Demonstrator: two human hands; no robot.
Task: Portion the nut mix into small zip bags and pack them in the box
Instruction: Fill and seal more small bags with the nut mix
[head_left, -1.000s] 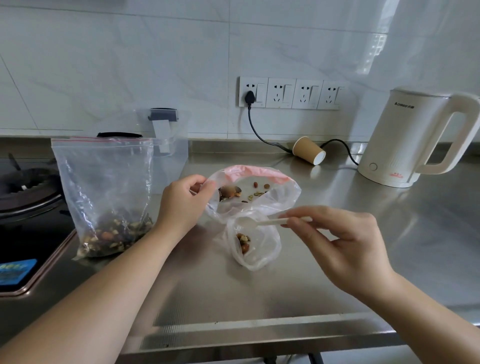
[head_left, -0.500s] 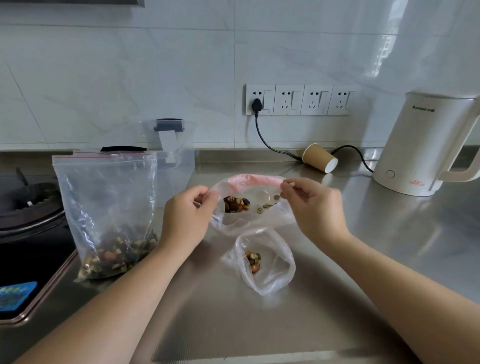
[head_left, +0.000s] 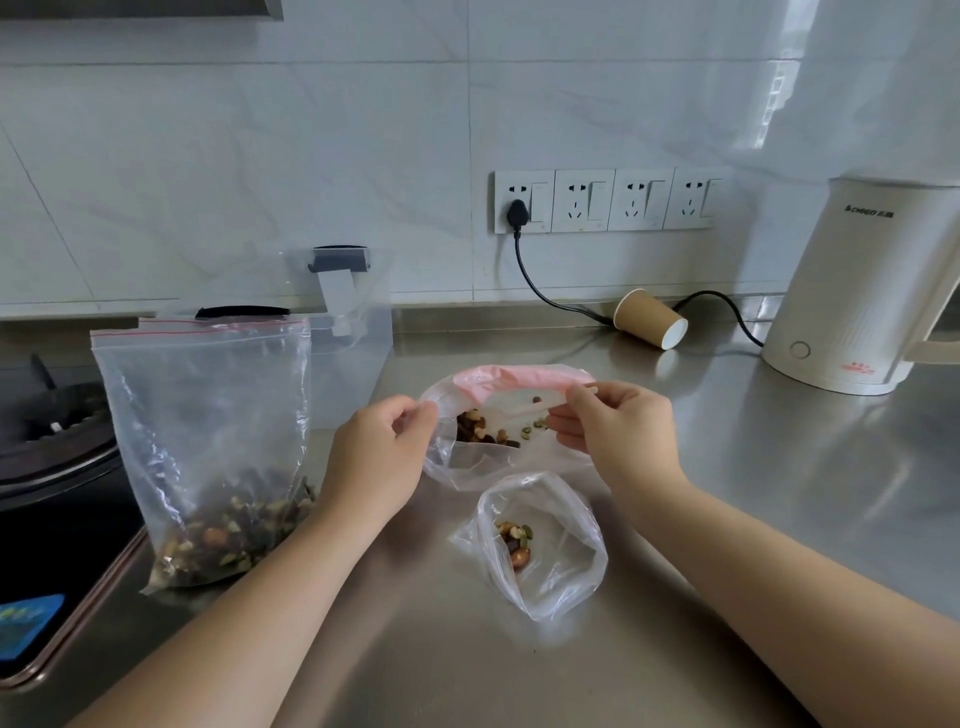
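The left hand (head_left: 376, 457) pinched the left edge of a small zip bag (head_left: 498, 452) at the middle of the steel table (head_left: 779, 519), thumb and fingers closed on the plastic at about nine o'clock of the bag's mouth. The right hand (head_left: 618, 434) gripped the opposite edge at three o'clock, fingers curled round the pink zip strip and also round a thin pale stick (head_left: 524, 413) whose far end reached into the bag; what sort of tool it was could not be told. Between the two hands the bag's mouth stood open, with a small heap of nut mix (head_left: 480, 428) inside toward the left hand and a few loose seeds nearer the right.

Just beside that bag, at six o'clock, a second small bag (head_left: 550, 551) lay on the table, open and slack, holding only a few nuts — touched by neither hand.

At nine o'clock from the hands a large zip bag (head_left: 208, 441) stood upright with a dark layer of nut mix in its bottom, near the left forearm. Behind it, at eleven o'clock, sat a clear plastic box (head_left: 358, 343) with a dark clasp.

Toward one o'clock a paper cup (head_left: 649, 318) lay on its side by a black cord; at two o'clock stood a white kettle (head_left: 872, 286).
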